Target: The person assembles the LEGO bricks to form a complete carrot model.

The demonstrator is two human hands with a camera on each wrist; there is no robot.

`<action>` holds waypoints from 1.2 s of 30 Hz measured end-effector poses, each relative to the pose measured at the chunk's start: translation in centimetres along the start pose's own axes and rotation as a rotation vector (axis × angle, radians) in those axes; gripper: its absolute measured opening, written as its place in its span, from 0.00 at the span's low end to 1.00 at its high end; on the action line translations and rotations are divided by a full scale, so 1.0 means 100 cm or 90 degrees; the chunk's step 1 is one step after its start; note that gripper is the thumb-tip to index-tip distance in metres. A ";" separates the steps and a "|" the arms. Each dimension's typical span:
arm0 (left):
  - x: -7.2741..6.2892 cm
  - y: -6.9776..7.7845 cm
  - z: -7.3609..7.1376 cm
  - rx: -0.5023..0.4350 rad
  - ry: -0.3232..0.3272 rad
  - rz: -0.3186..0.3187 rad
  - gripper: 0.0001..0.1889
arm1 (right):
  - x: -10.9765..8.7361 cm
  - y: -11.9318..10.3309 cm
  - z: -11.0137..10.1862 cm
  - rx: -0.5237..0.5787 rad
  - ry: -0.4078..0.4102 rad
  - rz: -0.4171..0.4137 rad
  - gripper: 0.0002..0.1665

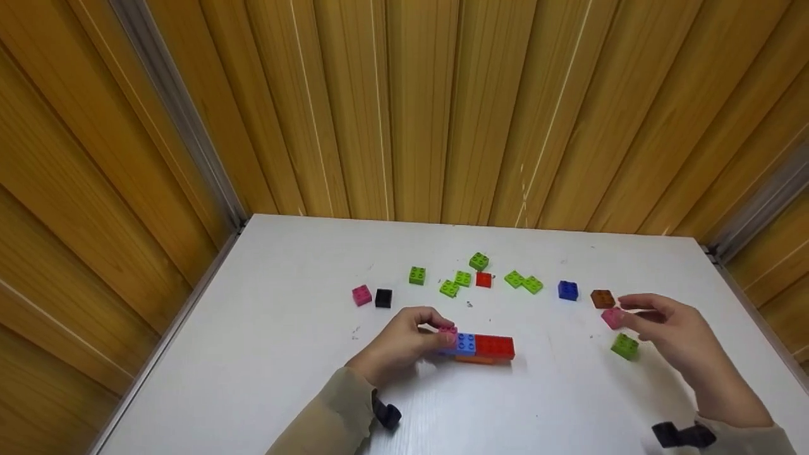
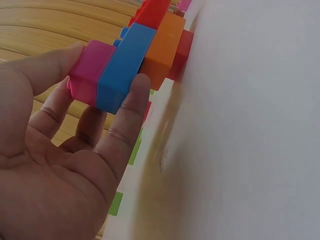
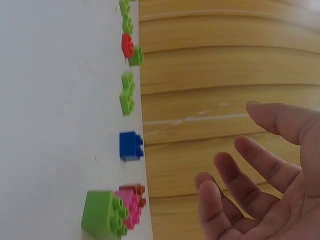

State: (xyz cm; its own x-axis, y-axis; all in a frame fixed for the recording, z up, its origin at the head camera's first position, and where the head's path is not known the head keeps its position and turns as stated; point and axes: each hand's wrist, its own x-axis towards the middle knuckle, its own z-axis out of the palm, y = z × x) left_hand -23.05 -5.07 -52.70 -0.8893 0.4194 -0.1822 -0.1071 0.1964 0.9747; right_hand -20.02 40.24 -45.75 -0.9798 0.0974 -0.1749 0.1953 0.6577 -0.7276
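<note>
While three bricks (image 1: 611,318) neighbour the relaxed right grip (image 1: 671,328), the left (image 1: 404,339) pinches one assembly (image 1: 483,346).

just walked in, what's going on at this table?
A person's left hand grips a brick assembly in pink, blue, red and orange. The right hand, open and empty, is at a loose pink brick between a brown brick and a green brick. Other loose bricks lie across the white table.

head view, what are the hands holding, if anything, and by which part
The left hand holds the joined bricks by the end with the pink brick. The right hand holds nothing.
</note>
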 end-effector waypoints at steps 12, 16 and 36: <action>0.002 0.001 0.002 0.009 -0.008 0.012 0.11 | 0.018 0.046 -0.022 -0.069 -0.009 0.046 0.43; 0.002 0.000 0.004 0.019 0.001 0.030 0.11 | 0.026 0.051 -0.015 -0.075 -0.055 0.063 0.44; 0.000 0.001 0.007 0.052 0.017 0.029 0.14 | 0.025 0.055 -0.003 -0.142 -0.091 0.038 0.40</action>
State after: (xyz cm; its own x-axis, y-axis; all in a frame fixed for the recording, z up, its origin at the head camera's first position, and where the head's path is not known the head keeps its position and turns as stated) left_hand -22.75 -4.38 -52.67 -0.9041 0.4058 -0.1340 -0.0311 0.2501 0.9677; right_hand -21.40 44.33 -49.98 -0.9477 0.0441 -0.3162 0.2217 0.8036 -0.5523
